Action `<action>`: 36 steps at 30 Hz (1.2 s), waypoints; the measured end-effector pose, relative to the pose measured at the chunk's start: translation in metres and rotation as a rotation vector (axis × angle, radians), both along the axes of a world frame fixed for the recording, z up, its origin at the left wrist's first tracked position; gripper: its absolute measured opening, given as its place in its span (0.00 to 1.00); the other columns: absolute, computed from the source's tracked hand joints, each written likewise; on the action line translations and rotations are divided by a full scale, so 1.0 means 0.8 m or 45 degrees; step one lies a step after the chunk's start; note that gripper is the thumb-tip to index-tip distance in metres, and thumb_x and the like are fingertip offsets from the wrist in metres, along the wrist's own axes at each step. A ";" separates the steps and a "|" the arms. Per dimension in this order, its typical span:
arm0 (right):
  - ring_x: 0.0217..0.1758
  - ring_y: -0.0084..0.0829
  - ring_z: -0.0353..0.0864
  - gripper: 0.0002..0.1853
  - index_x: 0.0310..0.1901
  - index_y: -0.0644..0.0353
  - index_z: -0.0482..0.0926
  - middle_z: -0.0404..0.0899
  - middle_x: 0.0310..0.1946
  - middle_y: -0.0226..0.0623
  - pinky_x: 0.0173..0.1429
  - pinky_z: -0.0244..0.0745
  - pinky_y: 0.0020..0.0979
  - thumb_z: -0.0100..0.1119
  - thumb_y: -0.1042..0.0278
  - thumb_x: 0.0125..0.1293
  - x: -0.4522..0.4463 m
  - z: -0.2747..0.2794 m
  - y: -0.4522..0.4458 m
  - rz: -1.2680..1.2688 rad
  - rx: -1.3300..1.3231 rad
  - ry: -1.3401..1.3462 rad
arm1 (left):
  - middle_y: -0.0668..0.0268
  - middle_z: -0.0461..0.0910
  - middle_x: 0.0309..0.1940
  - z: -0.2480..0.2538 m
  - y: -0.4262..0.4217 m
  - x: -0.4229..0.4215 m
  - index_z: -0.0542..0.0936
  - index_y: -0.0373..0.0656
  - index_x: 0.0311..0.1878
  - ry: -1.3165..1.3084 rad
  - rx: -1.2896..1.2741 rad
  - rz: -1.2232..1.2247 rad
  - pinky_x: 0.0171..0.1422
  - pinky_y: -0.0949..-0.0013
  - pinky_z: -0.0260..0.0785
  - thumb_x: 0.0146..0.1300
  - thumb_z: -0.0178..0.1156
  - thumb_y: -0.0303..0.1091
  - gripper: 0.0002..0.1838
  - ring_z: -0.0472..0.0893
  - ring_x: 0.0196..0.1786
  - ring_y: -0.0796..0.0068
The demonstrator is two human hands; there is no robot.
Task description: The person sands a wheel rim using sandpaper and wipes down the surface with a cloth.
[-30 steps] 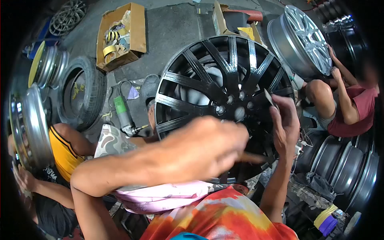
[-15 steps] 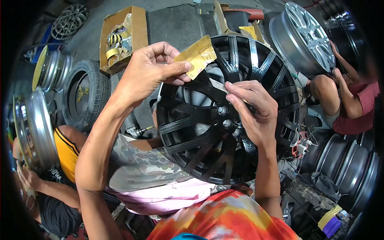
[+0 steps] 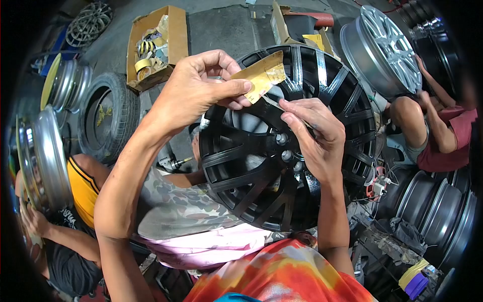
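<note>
My left hand (image 3: 201, 85) pinches a piece of yellow paper (image 3: 261, 78) with dark print, held above the upper left part of a black multi-spoke wheel (image 3: 284, 194). My right hand (image 3: 317, 133) grips a thin, pale, flat piece (image 3: 272, 102) between thumb and fingers. Its tip is at the paper's lower edge; whether they touch is unclear. Both hands are over the wheel, whose hub and bolts show left of my right hand. The wheel stands tilted in front of my lap.
Co-workers sit left, by a silver wheel (image 3: 53, 158), and right, hands at a silver wheel (image 3: 390, 50). A tyre (image 3: 121, 121), an open cardboard box (image 3: 176, 38) and a power tool (image 3: 171, 163) lie left. More rims (image 3: 427, 206) and a red-and-white socket (image 3: 377, 186) are right.
My left hand has swung up from over the wheel, and the yellow paper now shows in it. My right hand has moved left and down, bringing the pale piece near the paper.
</note>
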State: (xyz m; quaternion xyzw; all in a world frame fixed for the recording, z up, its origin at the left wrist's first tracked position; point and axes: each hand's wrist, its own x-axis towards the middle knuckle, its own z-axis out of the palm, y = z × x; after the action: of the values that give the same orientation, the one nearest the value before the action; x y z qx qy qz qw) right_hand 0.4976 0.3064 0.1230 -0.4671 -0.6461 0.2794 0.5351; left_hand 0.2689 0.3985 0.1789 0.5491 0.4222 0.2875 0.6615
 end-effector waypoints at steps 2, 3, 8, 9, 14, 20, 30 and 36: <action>0.43 0.27 0.85 0.14 0.50 0.64 0.89 0.88 0.41 0.41 0.46 0.79 0.26 0.68 0.84 0.64 -0.001 0.000 -0.001 0.002 -0.029 0.016 | 0.64 0.84 0.37 0.001 0.000 0.001 0.79 0.38 0.44 -0.011 0.005 -0.001 0.43 0.75 0.84 0.66 0.70 0.27 0.09 0.89 0.38 0.75; 0.43 0.28 0.85 0.14 0.50 0.64 0.89 0.88 0.41 0.41 0.46 0.79 0.27 0.68 0.84 0.64 -0.001 0.000 -0.002 0.004 -0.059 0.033 | 0.64 0.84 0.37 0.001 0.000 0.001 0.78 0.38 0.44 -0.011 0.002 -0.008 0.43 0.75 0.84 0.66 0.70 0.27 0.09 0.89 0.38 0.75; 0.45 0.29 0.86 0.13 0.50 0.65 0.88 0.89 0.43 0.43 0.48 0.79 0.27 0.67 0.83 0.64 0.000 0.002 -0.005 -0.012 -0.100 0.122 | 0.64 0.84 0.38 0.001 0.001 -0.001 0.78 0.38 0.44 -0.030 0.004 -0.019 0.43 0.75 0.84 0.66 0.71 0.27 0.10 0.88 0.37 0.75; 0.45 0.29 0.86 0.12 0.50 0.65 0.88 0.89 0.43 0.43 0.48 0.79 0.27 0.67 0.83 0.64 0.000 0.002 -0.005 -0.010 -0.096 0.112 | 0.64 0.84 0.38 0.001 0.001 -0.001 0.78 0.38 0.44 -0.026 0.008 -0.020 0.43 0.75 0.84 0.67 0.70 0.27 0.10 0.88 0.37 0.75; 0.45 0.30 0.86 0.12 0.49 0.66 0.88 0.89 0.43 0.43 0.49 0.79 0.28 0.68 0.83 0.64 -0.002 0.003 -0.007 -0.026 -0.124 0.161 | 0.63 0.84 0.37 0.005 -0.001 0.000 0.78 0.39 0.44 -0.045 0.008 -0.034 0.43 0.75 0.84 0.67 0.70 0.27 0.09 0.88 0.37 0.75; 0.44 0.29 0.86 0.10 0.48 0.67 0.88 0.89 0.42 0.43 0.49 0.79 0.27 0.67 0.82 0.65 -0.003 0.002 -0.006 -0.014 -0.140 0.142 | 0.63 0.85 0.37 0.006 -0.001 0.001 0.78 0.39 0.43 -0.016 0.053 -0.039 0.43 0.75 0.83 0.67 0.70 0.27 0.09 0.88 0.37 0.75; 0.44 0.24 0.85 0.09 0.50 0.71 0.85 0.85 0.43 0.36 0.50 0.79 0.24 0.64 0.80 0.70 -0.010 -0.011 0.006 -0.026 -0.314 0.338 | 0.63 0.85 0.35 -0.004 0.024 -0.024 0.79 0.38 0.44 0.025 0.228 0.146 0.43 0.75 0.83 0.67 0.70 0.28 0.09 0.89 0.38 0.74; 0.43 0.33 0.82 0.07 0.41 0.64 0.85 0.86 0.39 0.37 0.49 0.76 0.32 0.70 0.75 0.62 -0.024 -0.024 0.044 -0.315 -0.035 -0.212 | 0.61 0.84 0.34 -0.024 0.058 -0.067 0.79 0.35 0.43 0.088 0.455 0.387 0.38 0.78 0.80 0.66 0.70 0.26 0.08 0.88 0.37 0.75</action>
State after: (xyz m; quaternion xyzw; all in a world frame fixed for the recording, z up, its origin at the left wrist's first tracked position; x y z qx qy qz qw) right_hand 0.4787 0.3413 0.1040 -0.5718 -0.6219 0.1806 0.5036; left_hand 0.2153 0.4448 0.1595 0.5971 0.4647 0.4351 0.4880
